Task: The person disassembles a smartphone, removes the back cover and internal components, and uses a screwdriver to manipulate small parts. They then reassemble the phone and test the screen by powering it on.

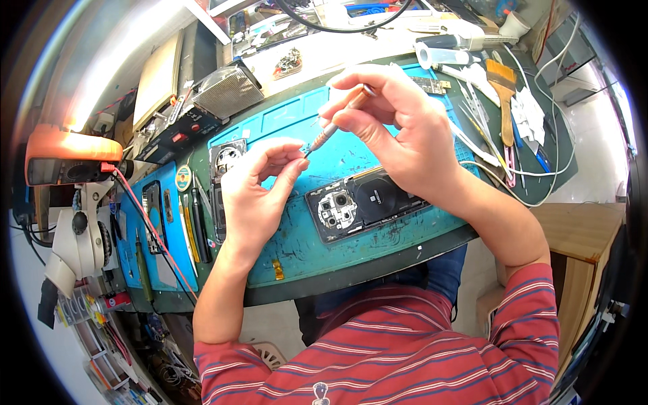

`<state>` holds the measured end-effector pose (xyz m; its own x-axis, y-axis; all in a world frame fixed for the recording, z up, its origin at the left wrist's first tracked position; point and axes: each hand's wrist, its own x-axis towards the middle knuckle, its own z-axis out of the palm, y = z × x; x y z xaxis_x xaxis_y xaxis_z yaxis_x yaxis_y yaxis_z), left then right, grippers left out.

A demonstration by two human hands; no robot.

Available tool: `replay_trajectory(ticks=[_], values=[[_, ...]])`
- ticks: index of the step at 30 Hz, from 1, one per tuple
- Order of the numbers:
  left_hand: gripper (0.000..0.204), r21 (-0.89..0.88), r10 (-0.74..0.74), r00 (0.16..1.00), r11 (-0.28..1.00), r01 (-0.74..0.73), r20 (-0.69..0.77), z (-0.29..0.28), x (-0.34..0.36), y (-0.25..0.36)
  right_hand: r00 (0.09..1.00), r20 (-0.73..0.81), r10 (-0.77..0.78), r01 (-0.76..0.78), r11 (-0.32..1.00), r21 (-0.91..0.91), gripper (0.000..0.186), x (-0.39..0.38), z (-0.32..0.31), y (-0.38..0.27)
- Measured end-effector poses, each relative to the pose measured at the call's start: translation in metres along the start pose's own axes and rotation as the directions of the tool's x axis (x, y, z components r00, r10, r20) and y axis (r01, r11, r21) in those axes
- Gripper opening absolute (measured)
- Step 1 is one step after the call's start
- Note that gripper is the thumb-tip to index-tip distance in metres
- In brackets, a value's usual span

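Observation:
My right hand [398, 125] holds a slim screwdriver [335, 123] with a copper-coloured handle, its tip pointing down-left. That tip meets the pinched thumb and fingertips of my left hand [260, 189], which grip something too small to make out. Both hands hover above a blue work mat [304, 250]. Just below them on the mat lies an opened black phone [361, 206], back side up, its camera openings exposed.
A second phone frame [223, 162] lies at the mat's left end. Tweezers and hand tools [192, 226] rest beside it. A microscope [74, 243] stands at far left, with an orange meter [64, 158] above it. A brush [503, 94], cables and tweezers lie to the right.

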<state>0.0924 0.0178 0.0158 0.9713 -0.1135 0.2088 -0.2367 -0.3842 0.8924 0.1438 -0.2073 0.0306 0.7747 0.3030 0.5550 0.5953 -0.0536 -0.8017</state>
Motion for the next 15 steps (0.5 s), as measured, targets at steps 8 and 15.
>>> replay_trajectory(ticks=[8, 15], values=[[0.023, -0.078, -0.012, 0.999, 0.997, 0.009, -0.042, 0.002, -0.002, -0.001, 0.998, 0.068, -0.008, 0.005, 0.999, 0.05, 0.037, 0.003, 0.0, -0.007], [0.034, 0.071, -0.071, 0.982, 0.996, 0.059, 0.175, -0.004, -0.007, 0.012, 0.954, 0.217, -0.208, 0.265, 0.922, -0.281, 0.045, -0.001, -0.005, -0.011]])
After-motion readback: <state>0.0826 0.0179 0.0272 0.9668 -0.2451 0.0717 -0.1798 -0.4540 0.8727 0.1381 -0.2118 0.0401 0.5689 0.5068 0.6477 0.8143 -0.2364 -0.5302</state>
